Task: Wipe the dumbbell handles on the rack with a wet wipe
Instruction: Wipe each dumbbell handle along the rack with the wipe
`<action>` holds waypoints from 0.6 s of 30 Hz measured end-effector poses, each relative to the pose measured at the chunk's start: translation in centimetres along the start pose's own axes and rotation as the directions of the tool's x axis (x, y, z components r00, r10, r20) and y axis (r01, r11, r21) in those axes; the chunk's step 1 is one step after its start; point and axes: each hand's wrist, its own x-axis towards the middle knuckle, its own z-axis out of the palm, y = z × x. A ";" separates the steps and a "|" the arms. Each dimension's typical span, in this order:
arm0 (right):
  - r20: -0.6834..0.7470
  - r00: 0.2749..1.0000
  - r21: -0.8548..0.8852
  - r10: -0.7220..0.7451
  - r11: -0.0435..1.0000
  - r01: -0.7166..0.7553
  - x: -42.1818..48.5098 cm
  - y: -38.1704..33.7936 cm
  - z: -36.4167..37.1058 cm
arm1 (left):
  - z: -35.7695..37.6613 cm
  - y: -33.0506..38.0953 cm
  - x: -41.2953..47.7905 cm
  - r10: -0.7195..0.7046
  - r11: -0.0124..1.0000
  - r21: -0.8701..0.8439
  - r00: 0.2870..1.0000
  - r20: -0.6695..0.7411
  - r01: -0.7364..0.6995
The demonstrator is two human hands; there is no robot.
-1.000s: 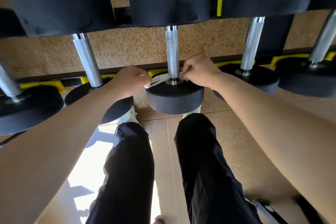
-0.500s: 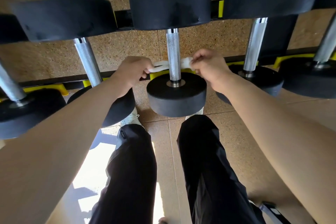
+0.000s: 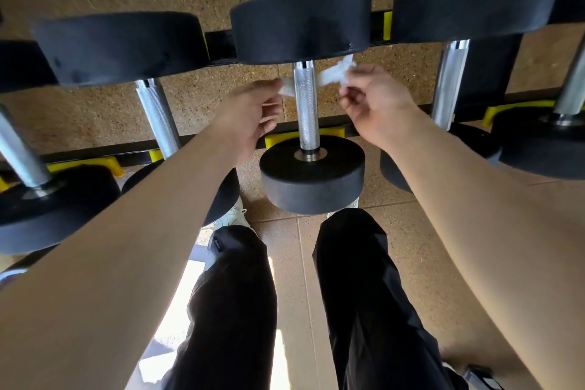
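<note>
A black dumbbell with a knurled steel handle [image 3: 306, 111] lies on the rack straight ahead of me. A white wet wipe [image 3: 335, 73] passes behind the far end of that handle, just under the far weight head [image 3: 300, 27]. My left hand [image 3: 253, 114] pinches the wipe's left end. On the other side, my right hand [image 3: 375, 104] pinches its right end. The hands sit level with each other on either side of the handle. The stretch of wipe behind the steel is hidden.
More dumbbells lie alongside, with handles to the left [image 3: 158, 117] and to the right [image 3: 449, 82]. The black rack rail with yellow cradles [image 3: 285, 139] runs beneath them. My dark-trousered legs [image 3: 234, 310] stand on the brown speckled floor below.
Both hands have slid the wipe along the handle, from the near weight head up to the far end. The wipe stays looped behind the steel.
</note>
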 end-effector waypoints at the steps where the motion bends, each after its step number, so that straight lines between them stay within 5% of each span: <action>1: 0.006 1.000 0.053 0.021 0.998 -0.021 -0.1 0.0 0.7 | 0.4 0.4 -0.1 -0.020 0.996 -0.085 1.000 -0.019 0.019; 5: 0.068 0.996 -0.071 0.051 0.996 -0.046 -0.1 0.5 3.4 | -0.6 1.2 -0.4 -0.034 0.917 -0.398 0.999 -0.028 0.020; 12: 0.056 0.997 0.212 0.055 0.975 -0.066 0.1 -0.7 -0.8 | 2.2 0.9 -0.5 -0.074 0.978 -0.201 0.996 -0.055 0.061; 16: 0.121 0.993 -0.141 -0.002 0.990 0.019 -0.4 0.4 0.9 | 0.5 0.4 -1.2 -0.035 0.963 -0.268 0.999 -0.012 0.030; 18: 0.125 0.991 -0.251 -0.042 0.965 0.073 -0.7 0.8 1.6 | -0.9 -0.6 -1.4 -0.018 0.985 -0.170 1.000 -0.003 0.017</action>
